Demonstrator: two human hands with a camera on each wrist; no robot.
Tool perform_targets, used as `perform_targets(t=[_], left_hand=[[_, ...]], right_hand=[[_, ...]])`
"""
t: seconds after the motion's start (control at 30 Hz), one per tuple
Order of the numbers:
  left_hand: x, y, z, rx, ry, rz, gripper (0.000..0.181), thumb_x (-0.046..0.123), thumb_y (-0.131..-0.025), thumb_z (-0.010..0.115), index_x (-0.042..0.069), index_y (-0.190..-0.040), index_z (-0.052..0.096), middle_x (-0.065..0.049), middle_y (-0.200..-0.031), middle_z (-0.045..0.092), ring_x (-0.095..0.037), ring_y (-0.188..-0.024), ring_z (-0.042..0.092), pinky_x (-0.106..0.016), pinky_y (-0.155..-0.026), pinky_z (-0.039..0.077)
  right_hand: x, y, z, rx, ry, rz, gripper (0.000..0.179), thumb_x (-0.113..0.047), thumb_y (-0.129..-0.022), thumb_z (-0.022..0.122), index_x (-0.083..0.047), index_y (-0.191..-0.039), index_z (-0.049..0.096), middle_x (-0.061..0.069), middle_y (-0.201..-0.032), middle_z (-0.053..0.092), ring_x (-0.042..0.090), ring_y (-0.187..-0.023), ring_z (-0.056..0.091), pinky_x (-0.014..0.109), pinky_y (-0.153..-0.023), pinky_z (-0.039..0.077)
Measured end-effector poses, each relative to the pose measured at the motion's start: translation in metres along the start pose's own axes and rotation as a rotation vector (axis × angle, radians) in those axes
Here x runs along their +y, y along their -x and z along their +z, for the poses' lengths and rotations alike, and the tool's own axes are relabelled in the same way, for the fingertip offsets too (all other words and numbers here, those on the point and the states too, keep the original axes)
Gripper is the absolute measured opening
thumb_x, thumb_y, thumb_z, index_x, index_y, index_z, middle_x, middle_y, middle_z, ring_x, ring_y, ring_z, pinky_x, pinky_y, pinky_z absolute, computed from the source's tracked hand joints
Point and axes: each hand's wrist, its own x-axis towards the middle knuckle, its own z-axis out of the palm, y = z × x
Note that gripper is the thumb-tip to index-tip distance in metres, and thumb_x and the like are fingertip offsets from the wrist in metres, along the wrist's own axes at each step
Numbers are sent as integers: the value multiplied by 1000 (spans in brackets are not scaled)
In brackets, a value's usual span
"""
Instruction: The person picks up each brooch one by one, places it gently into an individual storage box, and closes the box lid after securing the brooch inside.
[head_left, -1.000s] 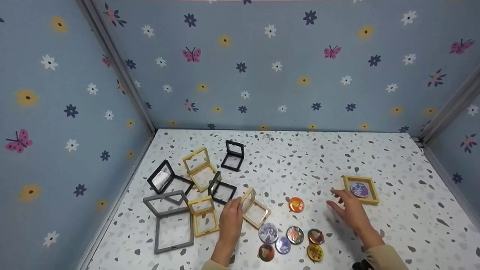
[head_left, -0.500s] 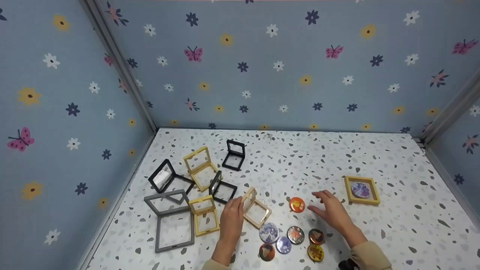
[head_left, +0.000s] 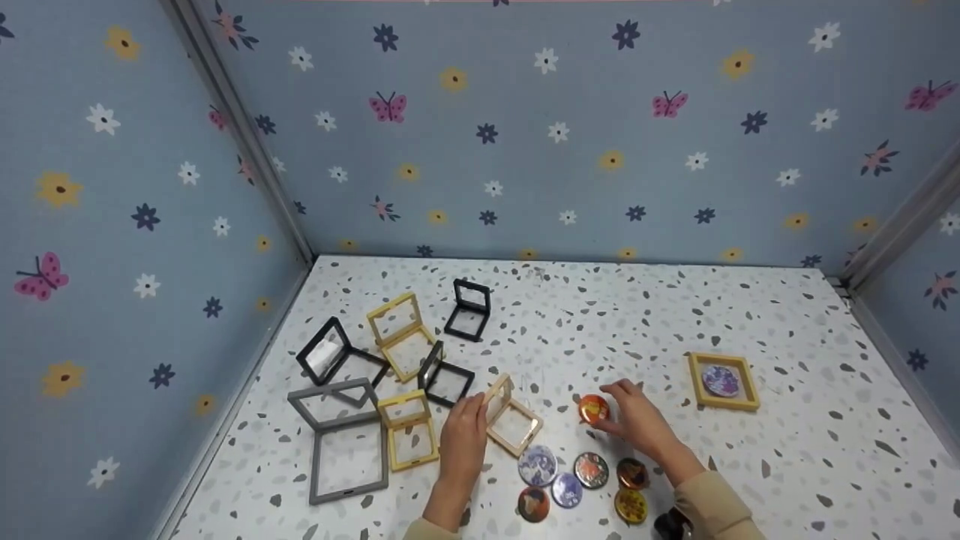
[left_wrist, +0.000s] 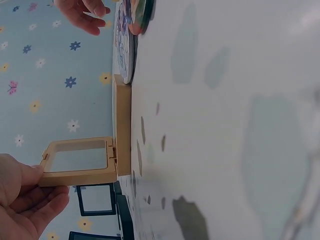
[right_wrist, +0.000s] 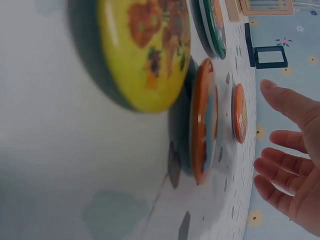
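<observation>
My left hand (head_left: 463, 442) pinches the raised lid of a small tan display frame (head_left: 529, 441), which stands open on the table. In the left wrist view the thumb and fingers grip the edge of the lid (left_wrist: 80, 178). My right hand (head_left: 641, 424) is at the right side of an orange button badge (head_left: 593, 409), thumb and forefinger spread near its rim. In the right wrist view the fingers are parted with nothing between them, and the orange badge (right_wrist: 240, 112) lies flat beyond; contact cannot be told.
Several round badges (head_left: 591, 470) lie near the front. Open display frames stand at left: a grey one (head_left: 349, 494), yellow ones (head_left: 412, 463) and black ones (head_left: 466, 336). A yellow frame (head_left: 727, 403) holding a purple badge (head_left: 721, 380) lies at right. Patterned walls enclose the table.
My right hand has moved left from beside the yellow frame at right to the orange badge. My left hand stays on the tan frame's lid.
</observation>
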Motion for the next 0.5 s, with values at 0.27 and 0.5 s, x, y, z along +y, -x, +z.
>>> perform_targets(t=[0.27,0.5], left_hand=[[0,0,0,16,-9,-4,13,3,-80,62,-3,-92,65,-10,-83,59,-24,-76,59,-33,-63,50],[2,1,-1,-26,-12,-24,16,4,-82,61,-3,-96,64,-10,-86,59,-23,-78,59,-31,-64,50]], right_hand=[[-3,-8,6,-39,77,-33,61,-29,-66,78,-2,-115,53,15,-108,49,28,-96,51,41,-81,44],[-4,-12,9,-54,96,-53,60,-27,-64,79,-3,-113,54,14,-103,49,26,-90,51,41,-77,45]])
